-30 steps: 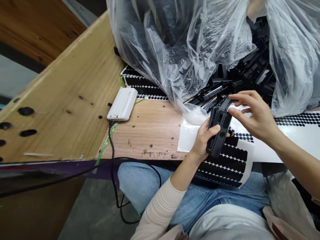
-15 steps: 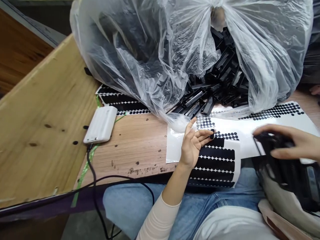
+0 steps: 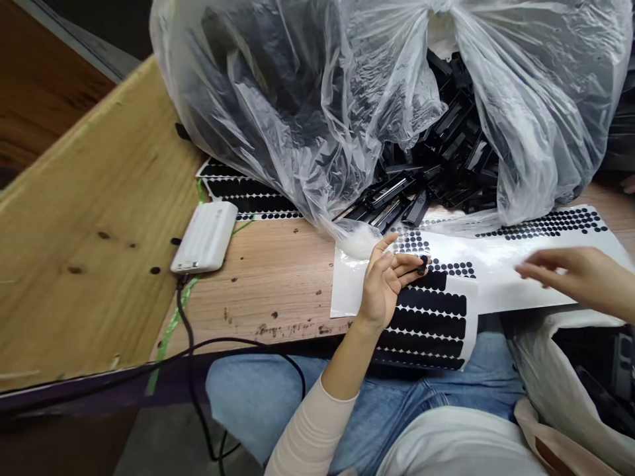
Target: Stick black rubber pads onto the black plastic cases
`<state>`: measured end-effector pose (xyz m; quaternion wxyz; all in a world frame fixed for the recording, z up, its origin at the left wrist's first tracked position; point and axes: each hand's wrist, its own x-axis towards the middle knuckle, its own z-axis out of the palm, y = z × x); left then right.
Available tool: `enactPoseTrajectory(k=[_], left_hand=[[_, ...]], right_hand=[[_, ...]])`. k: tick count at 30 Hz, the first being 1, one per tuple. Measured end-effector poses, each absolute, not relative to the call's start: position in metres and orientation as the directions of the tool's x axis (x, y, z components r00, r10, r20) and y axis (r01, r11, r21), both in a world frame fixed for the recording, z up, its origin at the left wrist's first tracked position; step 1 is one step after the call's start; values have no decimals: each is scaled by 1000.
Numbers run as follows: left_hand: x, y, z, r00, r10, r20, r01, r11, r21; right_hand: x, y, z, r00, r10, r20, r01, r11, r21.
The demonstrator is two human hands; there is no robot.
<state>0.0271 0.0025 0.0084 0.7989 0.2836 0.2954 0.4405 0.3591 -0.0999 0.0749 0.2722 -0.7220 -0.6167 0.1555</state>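
My left hand (image 3: pixel 381 291) is palm up above the table edge, its fingers pointing right. One or more small black round stickers (image 3: pixel 423 266) sit at its fingertips. Under them lies a white sheet of black round stickers (image 3: pixel 431 324), curving over the table edge. My right hand (image 3: pixel 578 272) hovers over a white backing sheet (image 3: pixel 501 277), fingers loosely bent, nothing visible in them. Below it, an open whitish bag (image 3: pixel 536 350) holds black plastic parts (image 3: pixel 608 377).
A large clear plastic bag (image 3: pixel 278 125) spills black plastic pieces (image 3: pixel 417 192) onto the table. At left are a white power bank (image 3: pixel 206 238) with a black cable (image 3: pixel 186 324) and a wooden board (image 3: pixel 99 231). Another sticker sheet (image 3: pixel 253 198) lies partly under the bag.
My right hand has let go of a black plastic part, which went down toward the whitish bag at right. My left hand has barely moved.
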Motion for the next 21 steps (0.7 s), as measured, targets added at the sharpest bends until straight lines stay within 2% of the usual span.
enactPoseTrajectory(k=[1,3,5,7,9,12,14,16,19,21], left_hand=[[27,2,8,435,873,-221,-535,448,716],[28,2,8,431,875,-220,-537,444,717],[28,2,8,431,875,-220,-540,445,714],[29,1,9,432,875,-220,-545,448,709],[28,1,9,436,873,-219,-551,452,701],[28,1,8,450,867,-214,-559,461,689],[28,2,6,465,860,-210,-550,467,692],[29,2,3,485,850,-205,-527,471,707],[30,1,-1,509,833,-215,-487,485,726],[31,1,-1,520,823,-228,-471,499,728]], right_hand=[[333,-75,75,130,990,48,844,-85,-530],[279,-29,69,140,978,156,914,-67,-401],[237,10,57,119,975,188,963,-67,-262],[211,40,44,68,989,131,992,-53,-115],[202,57,35,32,996,79,999,-30,-30],[207,60,33,34,996,85,999,-34,0],[214,50,37,64,985,163,998,-60,-26],[218,33,45,68,959,275,994,-40,-105],[213,2,57,-59,902,428,970,154,-191],[204,-18,62,-245,829,503,925,356,-136]])
